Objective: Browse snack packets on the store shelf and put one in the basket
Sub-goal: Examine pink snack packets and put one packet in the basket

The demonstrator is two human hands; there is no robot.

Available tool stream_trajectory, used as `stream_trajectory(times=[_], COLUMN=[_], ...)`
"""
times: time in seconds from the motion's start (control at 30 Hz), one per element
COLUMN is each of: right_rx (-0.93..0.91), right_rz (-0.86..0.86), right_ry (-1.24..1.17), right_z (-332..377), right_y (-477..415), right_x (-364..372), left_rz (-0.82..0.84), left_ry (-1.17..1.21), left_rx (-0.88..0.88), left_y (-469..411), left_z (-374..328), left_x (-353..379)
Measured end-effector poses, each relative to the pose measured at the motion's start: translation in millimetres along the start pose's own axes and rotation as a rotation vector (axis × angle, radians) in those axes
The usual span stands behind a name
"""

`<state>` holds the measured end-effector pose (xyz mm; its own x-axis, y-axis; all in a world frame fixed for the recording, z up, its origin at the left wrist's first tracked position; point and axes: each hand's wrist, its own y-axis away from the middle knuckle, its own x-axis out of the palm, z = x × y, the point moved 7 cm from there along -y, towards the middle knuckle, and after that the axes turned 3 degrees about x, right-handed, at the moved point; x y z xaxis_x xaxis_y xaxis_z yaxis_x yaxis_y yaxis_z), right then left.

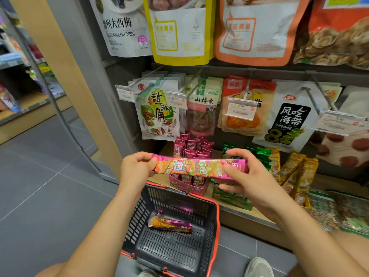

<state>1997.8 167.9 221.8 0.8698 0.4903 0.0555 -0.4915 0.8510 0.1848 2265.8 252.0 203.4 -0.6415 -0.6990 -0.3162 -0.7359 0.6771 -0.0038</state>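
Browsing step, I judge: left hand (135, 168) and right hand (246, 183), each grip clamped on one end, hold a pink packet (199, 166) level above the basket's (217, 213) far rim, before the shelf (245, 215). The next move likely calls for lowering it in beside the orange packet (169, 223).

One wide-angle view, worn on the head, looks forward and steeply down, close to the grey metal store shelf (279, 69) whose hanging snack pouches (159, 108) fill the upper right of the frame. The left hand (135, 168) and right hand (245, 182) meet at centre on a long pink foil snack packet (197, 166). The dark plastic basket with a red rim (217, 216) sits lower centre, with grey tiled floor (40, 186) at left.
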Motion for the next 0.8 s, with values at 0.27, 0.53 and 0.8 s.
stream_trajectory(times=[0.27, 0.53, 0.8], right_rx=[-0.449, -0.542, -0.842], right_rz=[-0.196, -0.179, -0.364], right_ry=[0.414, 0.597, 0.822], right_z=[42.6, 60.5, 82.7], right_y=[13.7, 16.9, 22.4], right_x=[-12.0, -10.2, -1.7], left_rz=[0.164, 0.478, 0.394], left_ry=[-0.39, -0.317, -0.578], left_rx=[0.147, 0.054, 0.32], left_y=[13.1, 11.4, -41.6], left_z=[13.5, 22.5, -15.5], left_x=[50.5, 85.2, 98.7])
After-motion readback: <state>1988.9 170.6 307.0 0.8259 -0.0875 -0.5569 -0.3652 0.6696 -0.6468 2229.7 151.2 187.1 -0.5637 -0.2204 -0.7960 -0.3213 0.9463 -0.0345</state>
